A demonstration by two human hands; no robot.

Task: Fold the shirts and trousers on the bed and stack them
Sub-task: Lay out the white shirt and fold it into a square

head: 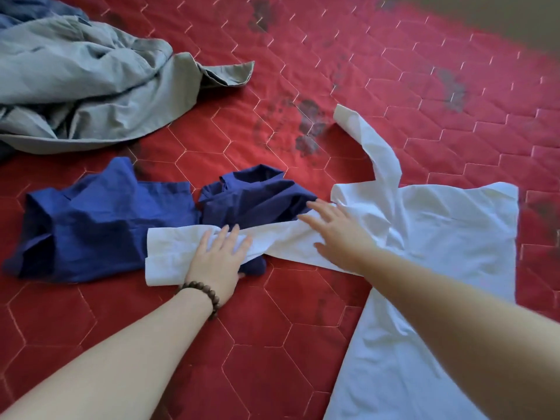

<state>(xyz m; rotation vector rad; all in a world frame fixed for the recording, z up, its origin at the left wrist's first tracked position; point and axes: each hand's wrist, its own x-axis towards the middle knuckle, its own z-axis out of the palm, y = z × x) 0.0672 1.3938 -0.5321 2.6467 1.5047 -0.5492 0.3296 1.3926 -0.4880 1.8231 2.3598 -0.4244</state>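
Your left hand (216,256) and right hand (336,234) lie flat, fingers spread, gripping nothing, on the white shirt (439,237) sleeve across the blue garment (91,225); smooth the sleeve inward before folding.

White shirt (439,237) spread flat at right, one sleeve across the crumpled blue shirt (100,225) at centre-left; grey garment (75,83) heaped upper left.

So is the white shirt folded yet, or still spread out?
Still spread: the white shirt lies flat on the bed, one sleeve across the blue garment, both hands flat on that sleeve.
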